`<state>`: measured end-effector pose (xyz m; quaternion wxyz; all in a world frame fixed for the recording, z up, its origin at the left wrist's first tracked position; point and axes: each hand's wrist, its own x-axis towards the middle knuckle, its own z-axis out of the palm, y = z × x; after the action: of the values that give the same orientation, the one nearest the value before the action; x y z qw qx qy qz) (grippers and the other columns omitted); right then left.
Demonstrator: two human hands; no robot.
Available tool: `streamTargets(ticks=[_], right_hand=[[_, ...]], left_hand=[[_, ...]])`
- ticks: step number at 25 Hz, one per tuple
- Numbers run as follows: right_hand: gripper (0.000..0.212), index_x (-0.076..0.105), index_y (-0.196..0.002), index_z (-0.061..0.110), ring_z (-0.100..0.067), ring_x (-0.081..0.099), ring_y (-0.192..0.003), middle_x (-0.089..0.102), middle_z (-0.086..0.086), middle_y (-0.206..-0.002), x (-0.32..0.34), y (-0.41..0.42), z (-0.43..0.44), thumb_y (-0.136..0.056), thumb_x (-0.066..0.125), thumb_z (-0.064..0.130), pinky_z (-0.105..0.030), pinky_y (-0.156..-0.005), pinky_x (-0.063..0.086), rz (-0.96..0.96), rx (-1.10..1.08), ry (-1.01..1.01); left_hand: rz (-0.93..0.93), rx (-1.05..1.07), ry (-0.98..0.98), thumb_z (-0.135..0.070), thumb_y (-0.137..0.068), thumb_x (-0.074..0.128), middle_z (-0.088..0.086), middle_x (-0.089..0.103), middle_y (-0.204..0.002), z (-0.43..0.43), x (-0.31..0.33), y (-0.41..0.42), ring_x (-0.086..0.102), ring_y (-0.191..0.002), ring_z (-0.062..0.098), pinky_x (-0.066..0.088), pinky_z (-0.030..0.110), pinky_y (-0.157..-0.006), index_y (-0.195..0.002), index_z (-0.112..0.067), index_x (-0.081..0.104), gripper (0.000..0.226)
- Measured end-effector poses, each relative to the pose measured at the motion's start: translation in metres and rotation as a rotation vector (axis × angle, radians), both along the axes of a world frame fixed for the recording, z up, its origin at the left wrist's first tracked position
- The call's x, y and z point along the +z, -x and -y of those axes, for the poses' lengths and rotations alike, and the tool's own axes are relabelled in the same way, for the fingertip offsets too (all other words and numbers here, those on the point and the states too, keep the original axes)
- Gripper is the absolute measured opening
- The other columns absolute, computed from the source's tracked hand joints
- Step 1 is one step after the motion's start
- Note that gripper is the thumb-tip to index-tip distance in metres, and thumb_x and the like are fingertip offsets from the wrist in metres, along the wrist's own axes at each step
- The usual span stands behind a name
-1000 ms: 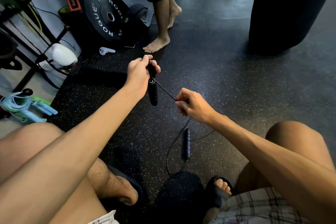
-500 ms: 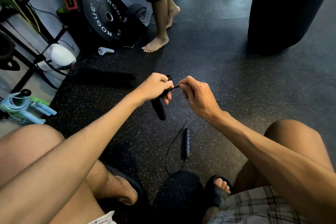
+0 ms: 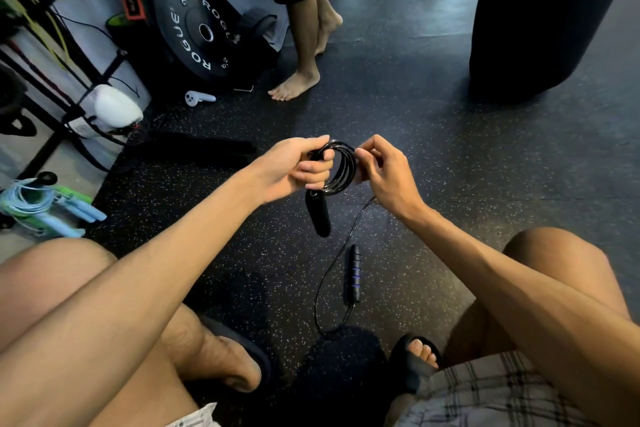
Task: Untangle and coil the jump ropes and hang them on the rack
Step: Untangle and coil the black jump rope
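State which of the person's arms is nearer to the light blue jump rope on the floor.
Left. The left arm reaches forward to the right of the light blue jump rope; the right arm lies farther right, beyond the left arm.

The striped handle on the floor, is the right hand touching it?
Apart. Head view shows open floor between the right hand and the striped handle.
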<state>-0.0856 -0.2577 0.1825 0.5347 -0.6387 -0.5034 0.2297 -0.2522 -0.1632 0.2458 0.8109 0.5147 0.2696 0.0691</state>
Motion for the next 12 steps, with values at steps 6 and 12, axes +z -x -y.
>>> streamTargets(ticks=[6,12], right_hand=[[0.01,0.049,-0.095,0.011,-0.012,0.074,-0.064,0.075,-0.005,-0.071,-0.022,0.006,-0.001,-0.103,0.049,0.015,-0.029,-0.062,0.056,0.012,0.159,0.339],[0.017,0.051,-0.087,0.01,-0.02,0.074,-0.066,0.076,-0.013,-0.076,-0.024,0.01,0.006,-0.096,0.064,0.016,-0.037,-0.062,0.059,0.005,0.486,0.5]], left_hand=[[0.212,0.484,0.258,-0.027,-0.107,0.027,-0.005,0.026,-0.056,-0.004,0.0,-0.005,0.023,-0.048,0.01,0.029,0.026,-0.057,-0.084,-0.01,0.05,0.037],[0.177,0.919,0.079,-0.02,-0.108,0.03,0.002,0.044,-0.065,-0.022,-0.01,-0.002,0.044,-0.051,0.014,0.041,0.028,-0.06,-0.09,-0.007,0.05,0.03]])
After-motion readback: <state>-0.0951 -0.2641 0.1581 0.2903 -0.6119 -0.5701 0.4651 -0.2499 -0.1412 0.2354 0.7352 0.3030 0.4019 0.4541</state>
